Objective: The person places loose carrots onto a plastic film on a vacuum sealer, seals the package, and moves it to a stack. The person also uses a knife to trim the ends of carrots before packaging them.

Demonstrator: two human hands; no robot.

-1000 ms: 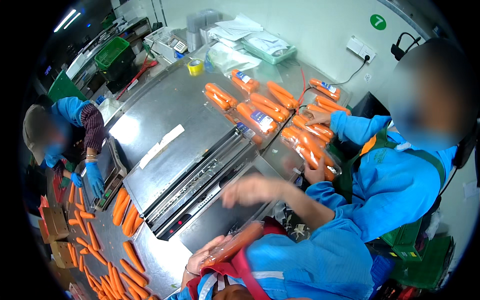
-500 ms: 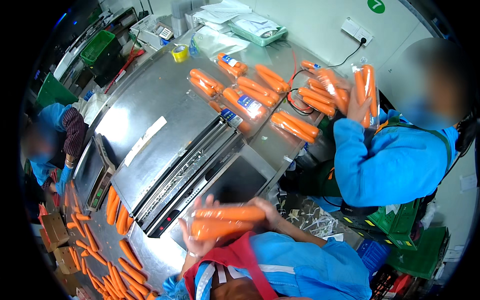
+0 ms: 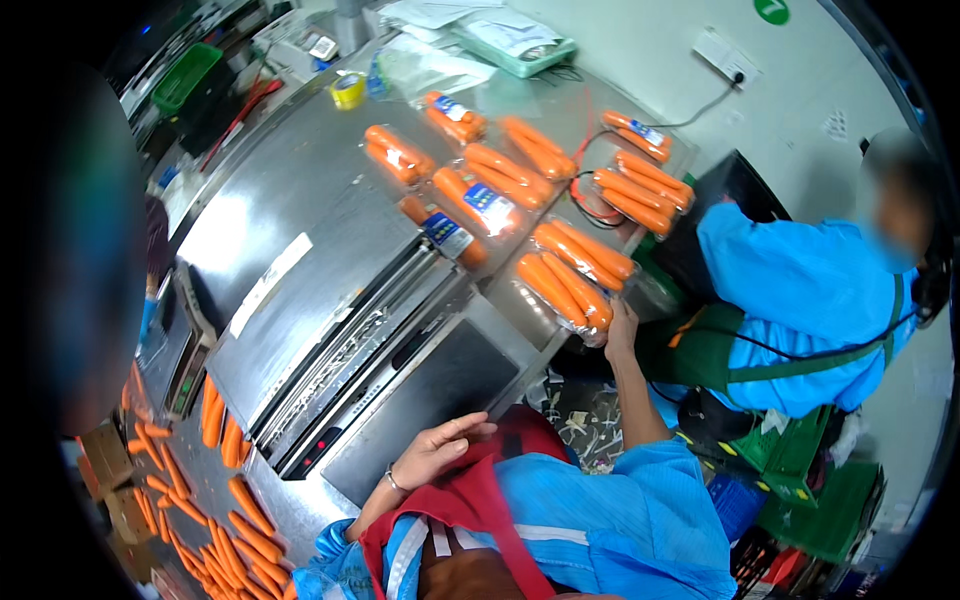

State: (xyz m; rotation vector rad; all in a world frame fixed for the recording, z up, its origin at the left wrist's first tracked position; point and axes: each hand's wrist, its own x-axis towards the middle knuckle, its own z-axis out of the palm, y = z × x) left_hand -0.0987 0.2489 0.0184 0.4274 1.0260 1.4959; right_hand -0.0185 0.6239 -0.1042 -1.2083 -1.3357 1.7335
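On steel table [image 3: 300, 200], eight carrot bags, right hand [image 3: 620, 325] grip closed on nearest bag [image 3: 565, 290], left hand [image 3: 440, 450] open, empty.

The counter [image 3: 300, 200] is smooth brushed metal with a dull sheen. Carrot packs [image 3: 565, 290] are wrapped in glossy clear plastic film that catches the light. The blue sleeves [image 3: 620, 510] look like matt cloth.

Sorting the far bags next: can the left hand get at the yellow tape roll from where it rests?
Probably not: the left hand rests at the near edge, and the tape roll lies across the whole steel table.
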